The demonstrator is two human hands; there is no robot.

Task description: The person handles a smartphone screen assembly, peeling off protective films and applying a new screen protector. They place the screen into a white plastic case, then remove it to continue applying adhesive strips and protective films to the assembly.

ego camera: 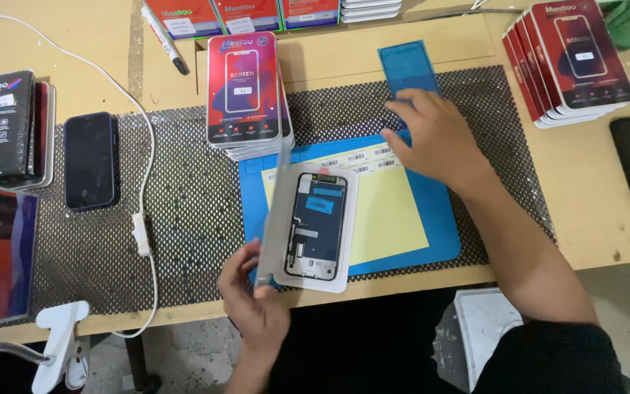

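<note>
At the near edge of the surface (pixel 184 44), my left hand (pixel 255 300) grips the clear lid of a white tray (pixel 351 219) holding a phone screen (pixel 317 225) (on the blue mat (pixel 432 211)); farther off, my right hand (pixel 435 138) presses flat, fingers spread, on a blue adhesive sheet (pixel 407 67).

open mesh mat (pixel 184 219) left of blue pad (pixel 432 219); box stack (pixel 246 91) blocks behind, phone (pixel 90 160) farther left
</note>
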